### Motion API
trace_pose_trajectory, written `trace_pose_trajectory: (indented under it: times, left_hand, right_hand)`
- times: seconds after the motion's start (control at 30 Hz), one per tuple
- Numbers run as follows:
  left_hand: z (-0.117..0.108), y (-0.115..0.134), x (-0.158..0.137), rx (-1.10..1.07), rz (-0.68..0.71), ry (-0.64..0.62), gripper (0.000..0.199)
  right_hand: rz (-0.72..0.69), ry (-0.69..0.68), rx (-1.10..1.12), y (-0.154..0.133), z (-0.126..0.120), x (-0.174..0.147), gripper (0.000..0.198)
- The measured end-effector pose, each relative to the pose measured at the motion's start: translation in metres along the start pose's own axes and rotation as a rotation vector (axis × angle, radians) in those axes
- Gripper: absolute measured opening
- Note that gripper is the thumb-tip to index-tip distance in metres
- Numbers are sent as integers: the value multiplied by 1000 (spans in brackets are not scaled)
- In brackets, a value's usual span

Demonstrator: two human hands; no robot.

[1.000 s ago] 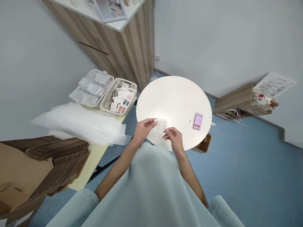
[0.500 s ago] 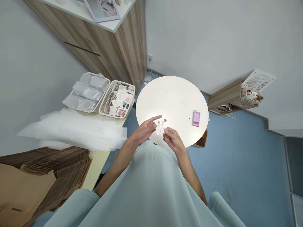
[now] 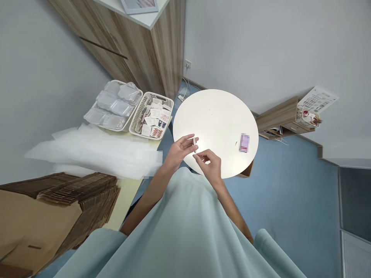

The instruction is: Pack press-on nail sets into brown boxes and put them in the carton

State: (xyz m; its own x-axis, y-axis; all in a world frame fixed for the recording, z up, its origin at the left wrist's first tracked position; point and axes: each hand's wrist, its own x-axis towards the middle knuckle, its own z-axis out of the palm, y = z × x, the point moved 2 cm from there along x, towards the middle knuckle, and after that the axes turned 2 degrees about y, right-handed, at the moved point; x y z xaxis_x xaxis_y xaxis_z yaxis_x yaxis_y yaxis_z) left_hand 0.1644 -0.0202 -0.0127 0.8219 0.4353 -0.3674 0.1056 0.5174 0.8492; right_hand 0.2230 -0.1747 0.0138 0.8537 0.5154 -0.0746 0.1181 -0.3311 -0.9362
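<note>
Over the near edge of the round white table (image 3: 216,112), a small white printed card (image 3: 194,143) is held nearly edge-on, so its print is hidden. My left hand (image 3: 179,151) is closed on it, thumb on the near side and fingers behind. My right hand (image 3: 210,165) pinches at the card's lower end with thumb and index finger. On the table's right side lies a blurred purple rectangular item (image 3: 244,143), with a small dark mark beside it.
Left of the table stand a white basket of printed cards (image 3: 151,94), a basket of clear plastic packs (image 3: 113,98), white translucent sheets (image 3: 95,154) and stacked flat cardboard (image 3: 37,216). A wood-grain cabinet (image 3: 139,54) rises behind. A low wooden shelf (image 3: 278,116) stands right.
The card has turned from showing its printed face to nearly edge-on. My right hand has rolled over with it. The view has shifted slightly, moving the table a little right and up.
</note>
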Motion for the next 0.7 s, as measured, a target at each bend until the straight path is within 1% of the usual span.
trace_pose_trajectory:
  times: [0.07,0.13,0.2,0.27,0.33,0.37,0.53,0.63,0.7]
  left_hand:
    - [-4,4,0,13,27,11,74]
    - [-9,8,1,29,50,36,71]
    - [-15,11,2,55,70,87,65]
    - [-21,12,3,86,89,145,58]
    - [-25,12,3,107,102,182,54]
    - [-26,12,4,111,103,187,53]
    - [-24,15,2,135,120,162,49]
    - [-22,20,0,199,202,149,43]
    - [-21,23,-2,266,278,122,38]
  right_hand:
    - [-54,32,-59,-4,4,0,29]
    - [-56,77,-68,-5,5,2,30]
    - [12,112,-20,-2,2,7,33]
    - [122,115,65,3,-1,10,39]
    - [201,97,139,7,-3,12,44]
    - [217,88,159,8,-3,12,45]
    - [233,43,175,13,-3,14,45]
    - [236,-39,190,14,-6,20,48]
    - [249,-103,226,12,-11,25,53]
